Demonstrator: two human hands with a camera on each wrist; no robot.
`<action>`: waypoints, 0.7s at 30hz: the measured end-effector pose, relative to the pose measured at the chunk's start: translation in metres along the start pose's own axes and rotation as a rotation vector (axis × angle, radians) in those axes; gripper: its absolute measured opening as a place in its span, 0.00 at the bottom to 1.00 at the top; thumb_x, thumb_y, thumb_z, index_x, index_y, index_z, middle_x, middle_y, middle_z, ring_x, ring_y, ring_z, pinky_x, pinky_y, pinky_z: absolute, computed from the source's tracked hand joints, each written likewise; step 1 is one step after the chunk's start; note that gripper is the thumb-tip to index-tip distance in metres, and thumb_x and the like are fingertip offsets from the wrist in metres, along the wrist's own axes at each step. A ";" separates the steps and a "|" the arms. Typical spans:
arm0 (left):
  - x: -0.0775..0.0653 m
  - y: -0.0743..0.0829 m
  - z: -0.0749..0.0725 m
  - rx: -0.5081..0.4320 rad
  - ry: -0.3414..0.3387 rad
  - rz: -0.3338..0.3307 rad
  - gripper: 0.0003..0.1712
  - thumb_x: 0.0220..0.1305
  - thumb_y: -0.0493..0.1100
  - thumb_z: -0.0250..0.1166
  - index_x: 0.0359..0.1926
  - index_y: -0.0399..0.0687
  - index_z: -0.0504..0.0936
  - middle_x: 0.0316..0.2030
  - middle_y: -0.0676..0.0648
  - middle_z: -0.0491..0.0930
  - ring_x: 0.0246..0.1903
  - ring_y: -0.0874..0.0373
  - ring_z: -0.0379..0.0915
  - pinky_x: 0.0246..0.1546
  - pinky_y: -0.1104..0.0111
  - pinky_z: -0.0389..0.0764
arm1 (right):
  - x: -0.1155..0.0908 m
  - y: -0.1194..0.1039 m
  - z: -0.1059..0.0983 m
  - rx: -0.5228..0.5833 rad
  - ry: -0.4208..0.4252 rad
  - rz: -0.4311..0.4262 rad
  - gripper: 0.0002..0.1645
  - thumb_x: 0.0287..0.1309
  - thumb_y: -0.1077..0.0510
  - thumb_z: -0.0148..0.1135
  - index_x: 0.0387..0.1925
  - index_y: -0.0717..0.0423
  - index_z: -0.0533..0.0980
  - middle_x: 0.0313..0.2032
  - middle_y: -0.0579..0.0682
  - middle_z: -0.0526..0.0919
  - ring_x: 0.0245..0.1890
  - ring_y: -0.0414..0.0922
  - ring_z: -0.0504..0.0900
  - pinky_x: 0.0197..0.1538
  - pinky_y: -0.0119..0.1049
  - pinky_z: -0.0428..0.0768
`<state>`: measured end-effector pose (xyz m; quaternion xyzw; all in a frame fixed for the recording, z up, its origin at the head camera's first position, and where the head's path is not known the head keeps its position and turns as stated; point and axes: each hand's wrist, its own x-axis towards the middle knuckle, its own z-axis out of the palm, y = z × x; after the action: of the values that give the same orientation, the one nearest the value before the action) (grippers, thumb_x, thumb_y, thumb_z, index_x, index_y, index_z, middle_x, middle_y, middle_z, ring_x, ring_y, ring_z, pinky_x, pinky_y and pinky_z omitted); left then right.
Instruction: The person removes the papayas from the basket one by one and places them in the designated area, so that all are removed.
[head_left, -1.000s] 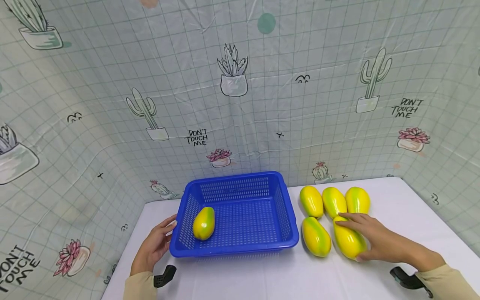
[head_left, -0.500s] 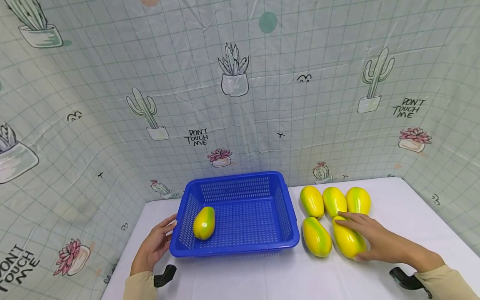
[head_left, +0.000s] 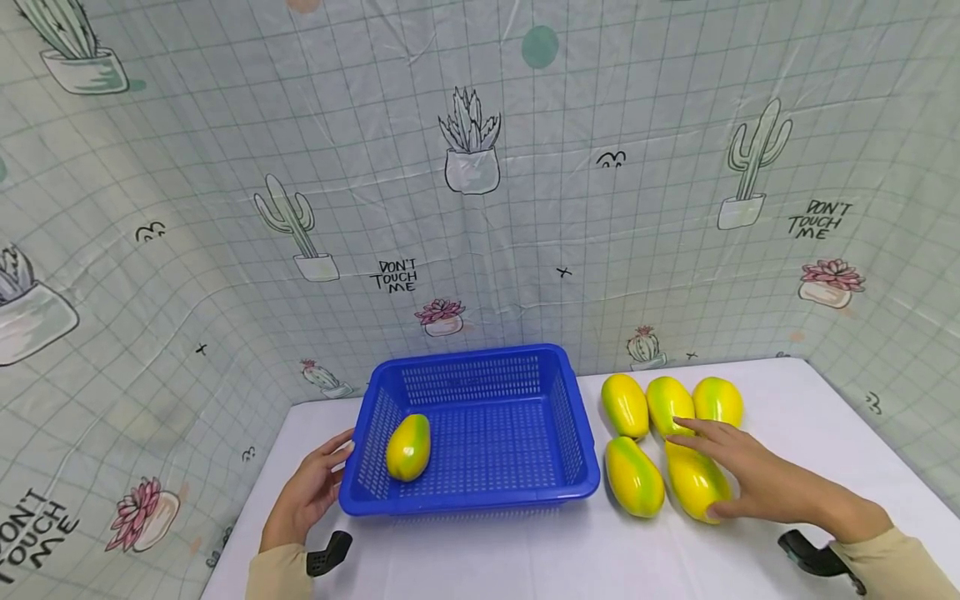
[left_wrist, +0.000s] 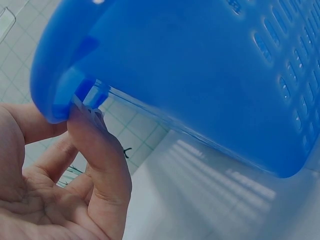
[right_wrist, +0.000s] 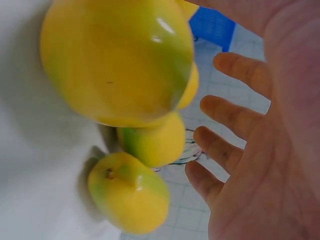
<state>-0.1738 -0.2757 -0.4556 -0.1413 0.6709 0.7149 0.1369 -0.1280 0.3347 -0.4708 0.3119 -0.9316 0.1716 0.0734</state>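
Observation:
My left hand [head_left: 309,486] holds the left rim of a blue plastic basket [head_left: 468,502]; in the left wrist view the thumb and a finger [left_wrist: 102,155] pinch the rim edge. One yellow-green papaya [head_left: 408,447] lies inside, towards the basket's left side. Over the front right papaya [head_left: 697,481] hovers my right hand [head_left: 772,479], fingers spread and loosely bent. From the right wrist, a gap shows between the fingers [right_wrist: 232,115] and the nearest papaya [right_wrist: 115,60]; the thumb is mostly out of that view.
Right of the basket, another papaya [head_left: 634,477] lies beside the one under my hand. Behind them is a row of three: a left papaya [head_left: 624,405], a middle papaya [head_left: 667,400] and a right papaya [head_left: 717,402]. A patterned cloth wall [head_left: 510,233] encloses the white table [head_left: 480,558].
My right hand has loosened and lifted slightly off the front right papaya, its fingers now apart from it. The left hand and basket have stayed put.

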 end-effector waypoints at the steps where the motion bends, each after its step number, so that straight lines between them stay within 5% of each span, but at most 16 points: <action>1: 0.000 0.000 0.000 -0.001 0.001 0.000 0.34 0.85 0.41 0.49 0.84 0.41 0.53 0.41 0.55 0.83 0.38 0.63 0.82 0.40 0.72 0.87 | 0.002 -0.002 -0.002 0.006 -0.003 0.002 0.57 0.36 0.49 0.90 0.71 0.46 0.73 0.70 0.59 0.73 0.65 0.59 0.70 0.65 0.51 0.75; 4: 0.000 -0.001 -0.001 -0.003 0.001 0.003 0.34 0.85 0.42 0.50 0.84 0.42 0.53 0.42 0.55 0.83 0.39 0.63 0.82 0.41 0.72 0.87 | 0.008 -0.006 -0.010 0.003 -0.015 0.000 0.55 0.39 0.48 0.89 0.71 0.47 0.72 0.70 0.59 0.72 0.65 0.61 0.70 0.58 0.67 0.77; 14: 0.000 0.000 -0.001 -0.002 -0.005 0.006 0.34 0.85 0.41 0.49 0.84 0.41 0.52 0.42 0.54 0.83 0.39 0.63 0.82 0.41 0.72 0.87 | 0.035 -0.018 -0.027 -0.044 0.041 -0.130 0.52 0.46 0.48 0.86 0.73 0.46 0.71 0.72 0.54 0.71 0.68 0.56 0.68 0.64 0.54 0.75; 21: -0.001 0.000 0.000 0.011 0.002 0.005 0.34 0.85 0.41 0.50 0.84 0.41 0.53 0.42 0.54 0.83 0.40 0.62 0.82 0.42 0.71 0.87 | 0.061 -0.032 -0.035 0.021 0.012 -0.177 0.50 0.50 0.57 0.84 0.73 0.50 0.71 0.74 0.57 0.69 0.70 0.62 0.67 0.61 0.71 0.73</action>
<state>-0.1732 -0.2757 -0.4552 -0.1395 0.6755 0.7113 0.1353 -0.1555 0.2897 -0.4150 0.3929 -0.8980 0.1762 0.0906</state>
